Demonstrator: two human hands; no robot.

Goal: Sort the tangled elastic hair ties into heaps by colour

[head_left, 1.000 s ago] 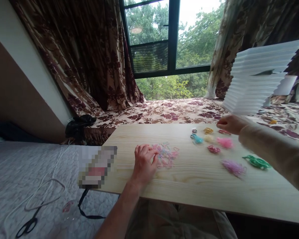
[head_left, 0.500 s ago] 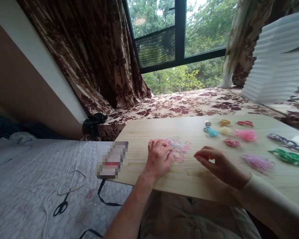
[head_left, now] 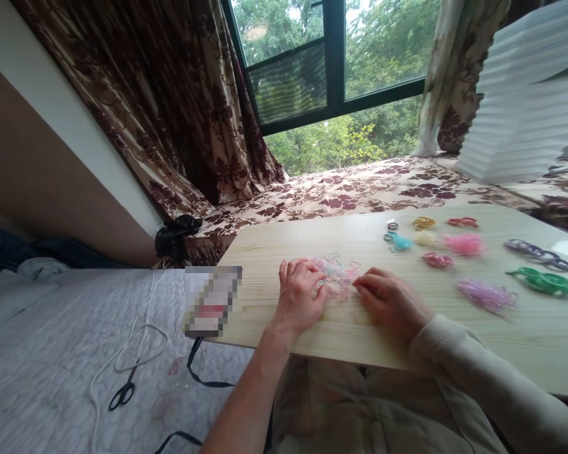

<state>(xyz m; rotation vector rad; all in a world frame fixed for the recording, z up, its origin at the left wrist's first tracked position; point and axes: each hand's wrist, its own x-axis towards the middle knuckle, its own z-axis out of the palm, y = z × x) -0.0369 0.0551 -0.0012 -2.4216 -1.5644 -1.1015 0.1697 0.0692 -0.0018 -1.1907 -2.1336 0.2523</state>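
A loose pile of thin pastel elastic bands (head_left: 337, 277), pink, lilac and pale blue, lies on the light wooden table (head_left: 260, 252). My left hand (head_left: 299, 295) rests at the pile's left edge, fingers bent but apart, some fingertips touching the bands. From the right, my right hand (head_left: 394, 301) reaches the pile's other edge with thumb and forefinger pinched together. Whatever may be between those fingertips is too small to make out. Beyond that hand sits a lilac bunch of bands (head_left: 486, 295).
Sorted bunches lie to the right: a pink bunch (head_left: 464, 244), a light-blue bunch (head_left: 400, 241), a green bunch (head_left: 546, 280) and dark hair ties (head_left: 538, 254). A blurred-out flat object (head_left: 213, 301) overlaps the table's left edge. Scissors (head_left: 123, 394) and a white cable (head_left: 142, 328) lie on the bed.
My right hand has moved left to the pile's edge and its fingers have come closer together. My left hand has stayed nearly in place. The view has shifted slightly.
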